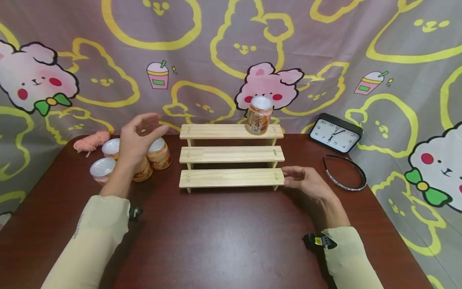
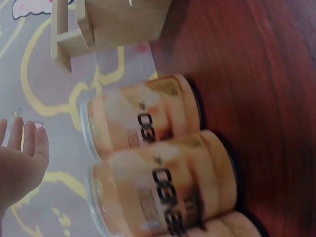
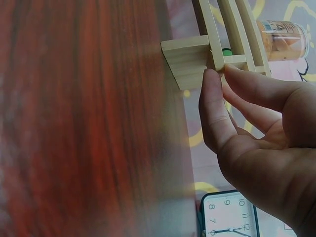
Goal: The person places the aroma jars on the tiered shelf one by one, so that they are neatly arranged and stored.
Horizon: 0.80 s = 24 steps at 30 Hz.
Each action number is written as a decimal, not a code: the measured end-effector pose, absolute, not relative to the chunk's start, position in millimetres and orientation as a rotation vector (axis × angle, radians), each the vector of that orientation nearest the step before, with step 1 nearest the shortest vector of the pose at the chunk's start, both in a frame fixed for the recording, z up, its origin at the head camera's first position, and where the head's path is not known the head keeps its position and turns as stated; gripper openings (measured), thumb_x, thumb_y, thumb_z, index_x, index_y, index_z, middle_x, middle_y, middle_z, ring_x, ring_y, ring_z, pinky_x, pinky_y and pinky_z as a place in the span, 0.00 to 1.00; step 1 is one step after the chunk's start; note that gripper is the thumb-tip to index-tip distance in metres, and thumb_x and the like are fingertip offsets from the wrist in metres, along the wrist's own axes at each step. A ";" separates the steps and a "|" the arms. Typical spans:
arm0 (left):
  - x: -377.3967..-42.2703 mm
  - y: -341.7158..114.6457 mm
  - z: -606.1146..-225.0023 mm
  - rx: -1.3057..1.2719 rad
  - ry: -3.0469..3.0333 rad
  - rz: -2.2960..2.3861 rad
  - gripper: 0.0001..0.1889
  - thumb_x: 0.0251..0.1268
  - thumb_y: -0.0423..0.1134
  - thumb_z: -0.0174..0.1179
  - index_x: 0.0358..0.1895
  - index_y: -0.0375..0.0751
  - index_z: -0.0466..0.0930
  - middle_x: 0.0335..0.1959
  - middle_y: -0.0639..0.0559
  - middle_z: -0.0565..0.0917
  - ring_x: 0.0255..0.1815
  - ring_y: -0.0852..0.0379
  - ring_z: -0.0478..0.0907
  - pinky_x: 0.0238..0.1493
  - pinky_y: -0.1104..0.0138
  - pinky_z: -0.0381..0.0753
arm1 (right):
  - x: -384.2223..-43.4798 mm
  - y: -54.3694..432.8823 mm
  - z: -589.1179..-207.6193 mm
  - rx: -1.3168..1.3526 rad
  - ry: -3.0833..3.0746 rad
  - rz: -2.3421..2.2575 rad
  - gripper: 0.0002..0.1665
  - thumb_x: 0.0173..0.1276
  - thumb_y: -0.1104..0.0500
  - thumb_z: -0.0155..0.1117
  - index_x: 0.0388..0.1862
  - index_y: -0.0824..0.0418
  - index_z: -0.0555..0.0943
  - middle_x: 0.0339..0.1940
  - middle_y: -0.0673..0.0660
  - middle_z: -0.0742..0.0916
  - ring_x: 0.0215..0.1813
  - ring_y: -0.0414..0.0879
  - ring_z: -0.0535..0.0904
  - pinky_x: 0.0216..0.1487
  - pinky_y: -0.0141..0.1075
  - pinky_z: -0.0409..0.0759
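A three-step wooden stand stands at the back of the table. On its top step is one can with a brown-orange label and silvery lid. At the stand's right end, my right hand pinches the lowest board between thumb and fingers, as the right wrist view shows. My left hand is raised over a group of similar cans on the left, its fingers loosely bent with nothing in them. In the left wrist view, it appears beside the cans' lid ends, apart from them.
Pink yarn lies at the back left, behind the cans. To the right are a black-framed clock and a headband. A patterned curtain hangs along the table's back edge.
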<state>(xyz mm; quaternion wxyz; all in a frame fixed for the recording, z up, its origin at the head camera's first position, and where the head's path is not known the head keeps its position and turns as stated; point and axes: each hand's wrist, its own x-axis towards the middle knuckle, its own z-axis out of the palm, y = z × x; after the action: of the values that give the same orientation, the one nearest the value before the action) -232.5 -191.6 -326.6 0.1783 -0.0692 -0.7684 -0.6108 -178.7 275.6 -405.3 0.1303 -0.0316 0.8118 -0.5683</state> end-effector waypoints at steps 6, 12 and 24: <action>-229.2 -207.4 -330.5 -0.153 -2.186 -1.673 0.22 0.63 0.39 0.72 0.60 0.40 0.82 0.50 0.62 0.84 0.56 0.60 0.78 0.57 0.71 0.77 | -178.5 276.1 -405.2 -0.091 2.347 -1.664 0.30 0.69 0.71 0.67 0.68 0.77 0.72 0.62 0.74 0.80 0.54 0.47 0.83 0.50 0.31 0.83; -221.6 -220.1 -333.9 -0.126 -2.217 -1.676 0.22 0.64 0.40 0.72 0.61 0.41 0.82 0.51 0.62 0.84 0.56 0.61 0.77 0.53 0.76 0.77 | -176.1 274.6 -404.9 -0.068 2.352 -1.647 0.30 0.68 0.70 0.68 0.68 0.76 0.72 0.58 0.71 0.83 0.53 0.46 0.83 0.49 0.32 0.83; -210.8 -248.4 -337.5 -0.074 -2.179 -1.636 0.21 0.63 0.34 0.72 0.59 0.36 0.82 0.46 0.63 0.85 0.51 0.65 0.79 0.50 0.79 0.76 | -175.7 273.0 -400.8 -0.054 2.370 -1.627 0.30 0.68 0.69 0.68 0.68 0.74 0.73 0.58 0.70 0.84 0.55 0.49 0.83 0.50 0.35 0.83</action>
<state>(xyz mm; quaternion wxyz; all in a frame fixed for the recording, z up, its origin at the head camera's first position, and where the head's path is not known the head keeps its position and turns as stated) -210.8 -248.4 -337.5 0.2063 -0.0267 -0.7822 -0.5873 -175.7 273.0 -400.8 0.1329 -0.0186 0.8170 -0.5608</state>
